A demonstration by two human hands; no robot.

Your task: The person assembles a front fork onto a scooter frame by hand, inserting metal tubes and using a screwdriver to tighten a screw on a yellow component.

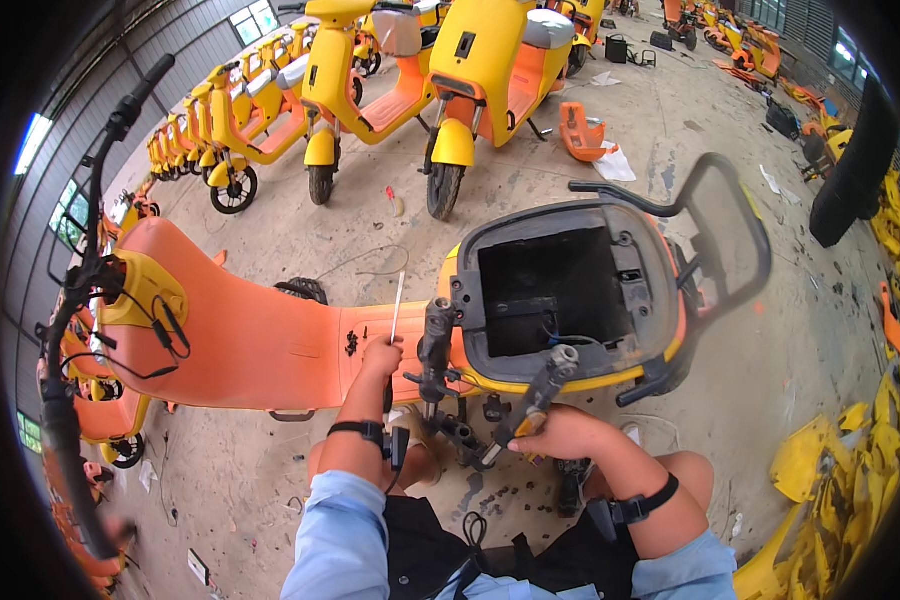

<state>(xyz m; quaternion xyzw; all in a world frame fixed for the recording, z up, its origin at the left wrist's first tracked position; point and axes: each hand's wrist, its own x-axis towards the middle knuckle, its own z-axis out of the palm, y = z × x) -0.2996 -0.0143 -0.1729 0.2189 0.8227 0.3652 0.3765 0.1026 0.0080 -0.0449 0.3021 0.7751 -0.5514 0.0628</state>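
Observation:
My left hand (381, 356) is closed around a thin silver rod (399, 305) that points up over the orange footboard (352, 320); its lower end is hidden. Several small dark screws (351, 344) lie on the footboard beside that hand. A dark grey upright tube (436, 345) stands just right of it. My right hand (558, 433) is closed on the lower part of a second, tilted dark tube (548, 380), which looks like a fork leg. A small yellow patch shows by the fingers, and a silver shaft extends below them.
The partly stripped scooter has an open black seat compartment (475, 300), a rear rack (760, 250) and handlebars (95, 260) with loose cables. Yellow scooters (470, 60) stand in rows beyond. Yellow panels (840, 470) pile up at right. A red-handled tool (394, 200) lies on the concrete floor.

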